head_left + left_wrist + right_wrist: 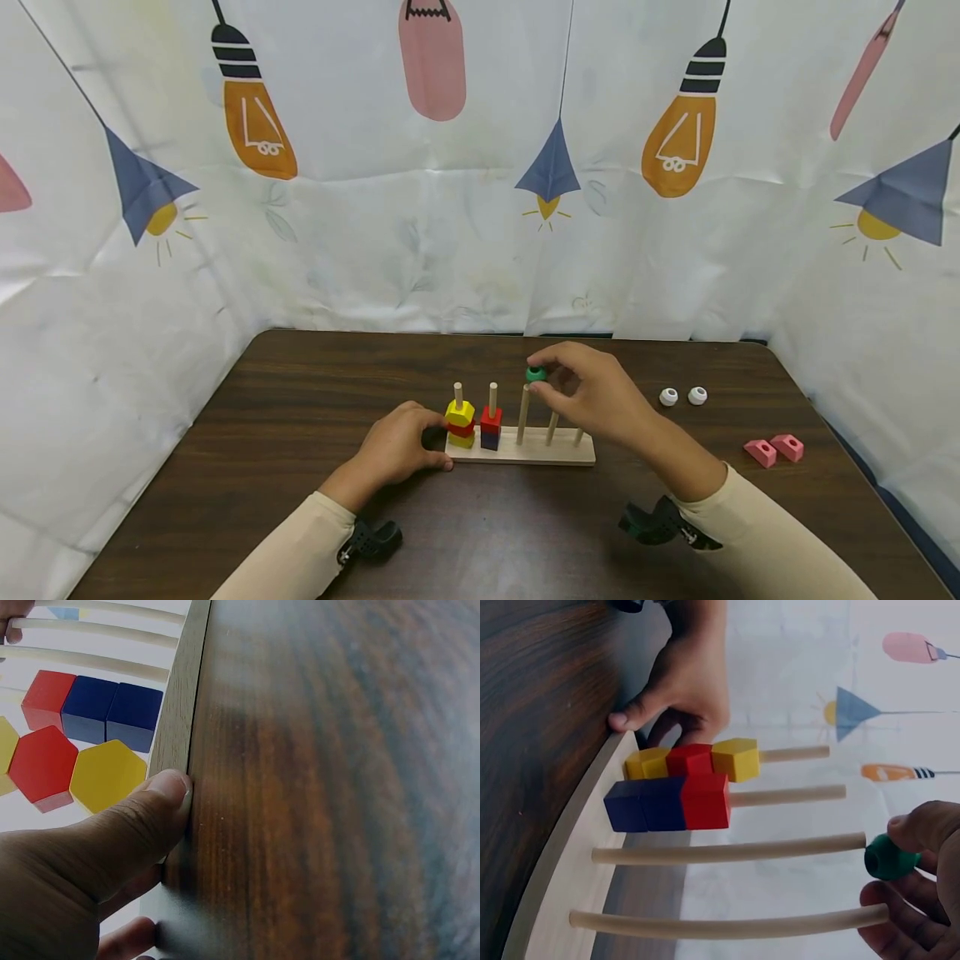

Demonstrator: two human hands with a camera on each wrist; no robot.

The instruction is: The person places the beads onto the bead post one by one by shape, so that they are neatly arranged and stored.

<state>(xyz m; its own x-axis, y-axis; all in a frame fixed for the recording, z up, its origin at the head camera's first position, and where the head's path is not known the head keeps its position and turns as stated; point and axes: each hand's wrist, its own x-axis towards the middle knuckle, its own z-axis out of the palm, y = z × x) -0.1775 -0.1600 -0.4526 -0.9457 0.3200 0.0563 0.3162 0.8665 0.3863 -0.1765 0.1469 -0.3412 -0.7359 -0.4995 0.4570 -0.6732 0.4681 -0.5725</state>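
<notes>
A wooden peg board (pixel 543 455) with several upright pegs stands mid-table. My left hand (pixel 397 443) grips its left end, the thumb (pixel 166 791) against the front edge. The leftmost peg carries a yellow hexagonal block (pixel 735 760), a red one (pixel 689 760) and another yellow one at the bottom. On the second peg, a red cube (pixel 706 801) tops two navy cubes (pixel 89 710). My right hand (pixel 600 396) pinches a green bead (pixel 889 859) between thumb and fingers, at the tip of the bare third peg (pixel 727 851). Its fingers partly hide the pegs farther right.
Two white beads (pixel 668 397) lie on the dark wooden table (pixel 247 467) at the right. Nearer the right edge are two pink blocks (pixel 761 452) with slanted tops. A printed white cloth (pixel 465 267) hangs behind and beside the table.
</notes>
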